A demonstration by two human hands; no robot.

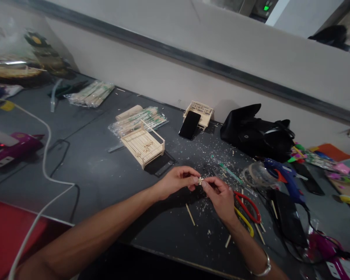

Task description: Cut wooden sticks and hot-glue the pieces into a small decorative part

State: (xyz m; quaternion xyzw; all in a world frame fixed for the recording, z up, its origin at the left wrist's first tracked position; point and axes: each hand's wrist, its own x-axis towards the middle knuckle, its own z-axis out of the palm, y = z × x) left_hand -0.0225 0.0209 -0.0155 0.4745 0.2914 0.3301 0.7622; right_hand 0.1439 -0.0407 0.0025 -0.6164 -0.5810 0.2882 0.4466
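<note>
Between the fingertips of both hands is a tiny pale wooden piece (200, 181) made of short crossed sticks. My left hand (177, 182) pinches it from the left, with thumb and fingers closed. From the right, my right hand (220, 195) pinches its other side. Beyond my left hand stands a miniature bed-like frame of wooden sticks (142, 142), with several small stick pieces lying on its slats. Pliers with red and yellow handles (252, 208) lie partly hidden beside my right wrist. A loose stick (190, 214) rests below my hands.
Farther back, a black phone (189, 125) leans on a small wooden bench (202, 114). Packs of sticks (146, 118) lie left of it. A black bag (256, 132), a blue glue gun (286, 175) and wood scraps are on the right. A white cable (48, 155) crosses the left side.
</note>
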